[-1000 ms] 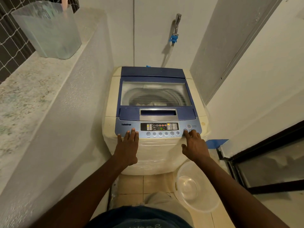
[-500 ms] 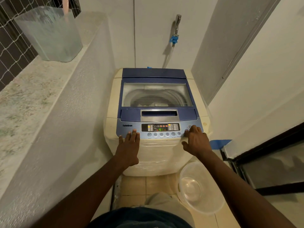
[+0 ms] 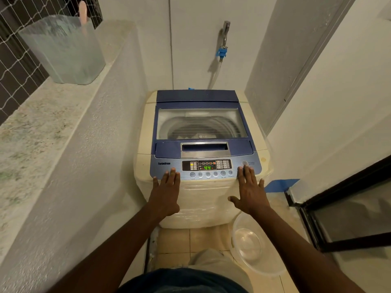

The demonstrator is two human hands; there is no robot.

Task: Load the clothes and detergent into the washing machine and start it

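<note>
Risk: my flat, empty right hand [image 3: 250, 190], fingertips just below the power button [image 3: 245, 163], could switch the washing machine [image 3: 203, 193] off.

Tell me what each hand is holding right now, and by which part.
Nothing is held. The left hand and right hand lie open and flat against the washing machine's front edge.

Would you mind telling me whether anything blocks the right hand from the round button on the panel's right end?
Nothing visible does: the right hand lies flat, fingertips just below the round button on the washing machine.
</note>
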